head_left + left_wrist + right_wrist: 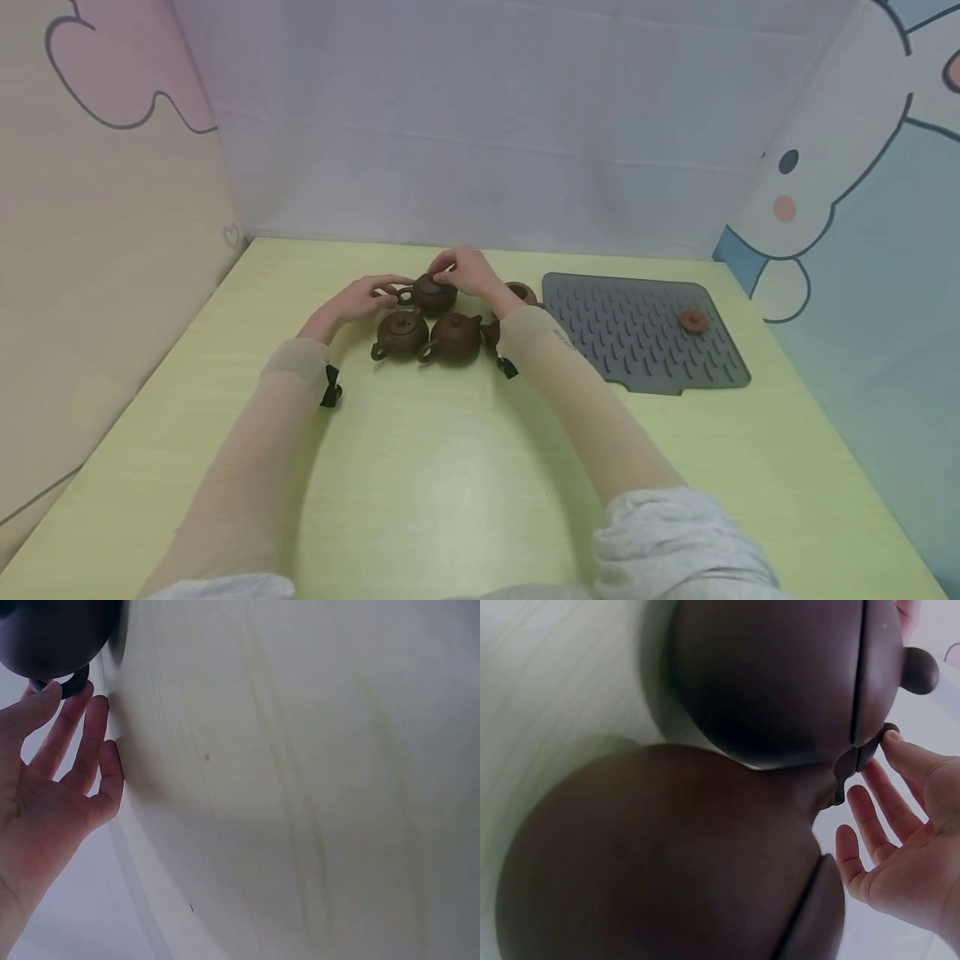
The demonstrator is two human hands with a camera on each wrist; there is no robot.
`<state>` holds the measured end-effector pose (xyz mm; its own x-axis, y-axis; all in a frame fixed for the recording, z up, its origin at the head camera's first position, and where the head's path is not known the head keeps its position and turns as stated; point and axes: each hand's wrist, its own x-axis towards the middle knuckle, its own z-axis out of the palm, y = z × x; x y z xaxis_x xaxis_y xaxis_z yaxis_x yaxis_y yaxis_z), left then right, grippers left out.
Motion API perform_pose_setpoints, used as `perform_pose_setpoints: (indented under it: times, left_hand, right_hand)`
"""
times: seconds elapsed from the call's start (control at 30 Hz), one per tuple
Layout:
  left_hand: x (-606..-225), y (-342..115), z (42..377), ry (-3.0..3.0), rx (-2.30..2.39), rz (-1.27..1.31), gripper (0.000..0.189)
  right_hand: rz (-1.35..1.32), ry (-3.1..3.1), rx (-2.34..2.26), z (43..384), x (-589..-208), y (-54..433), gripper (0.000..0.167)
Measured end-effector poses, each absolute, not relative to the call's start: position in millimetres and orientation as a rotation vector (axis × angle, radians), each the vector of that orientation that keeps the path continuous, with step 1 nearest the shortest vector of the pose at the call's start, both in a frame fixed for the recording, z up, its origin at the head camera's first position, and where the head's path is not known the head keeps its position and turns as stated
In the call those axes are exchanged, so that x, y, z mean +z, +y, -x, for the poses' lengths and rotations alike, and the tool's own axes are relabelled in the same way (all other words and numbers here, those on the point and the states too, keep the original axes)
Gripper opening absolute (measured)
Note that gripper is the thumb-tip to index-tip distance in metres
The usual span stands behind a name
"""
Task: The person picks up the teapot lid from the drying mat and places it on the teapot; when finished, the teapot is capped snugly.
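Note:
A dark brown teapot (437,297) stands at the back of a close cluster. My left hand (358,300) is at its left side, thumb and fingers pinching its ring handle (73,684). From above, my right hand (471,272) pinches the knob of that teapot's lid (427,282); in the right wrist view the thumb meets the dark knob (889,729). Two lidded brown teapots stand in front, one on the left (402,335) and one on the right (456,340). A lidless reddish-brown teapot (525,293) is partly hidden behind my right forearm.
To the right lies a grey ridged mat (622,342) with a small reddish-brown lid (693,321) on it. The pale yellow-green table (450,467) meets a white cloth (480,167) at the back, and printed panels flank both sides.

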<state>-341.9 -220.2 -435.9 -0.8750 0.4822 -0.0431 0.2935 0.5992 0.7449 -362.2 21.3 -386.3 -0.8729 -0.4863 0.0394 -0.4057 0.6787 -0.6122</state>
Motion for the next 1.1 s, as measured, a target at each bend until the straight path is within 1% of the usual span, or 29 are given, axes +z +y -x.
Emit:
perform_pose_setpoints:
  times: [0.13, 0.5, 0.8, 1.1]
  left_hand:
    - [-438, -220, 344, 2.593, 1.127, -0.624, 0.046]
    - [-439, -218, 345, 2.573, 1.15, -0.581, 0.048]
    - [-436, -218, 345, 2.585, 1.098, -0.593, 0.052]
    - [-416, -209, 351, 2.648, 0.976, -0.654, 0.057]
  right_hand:
    - [0.715, 2.754, -0.971, 360, -387, 23, 0.024]
    - [0.734, 2.758, -0.941, 359, -382, 32, 0.037]
    - [0.728, 2.779, -0.963, 365, -374, 57, 0.04]
    - [0.671, 2.8, -1.025, 365, -358, 89, 0.042]
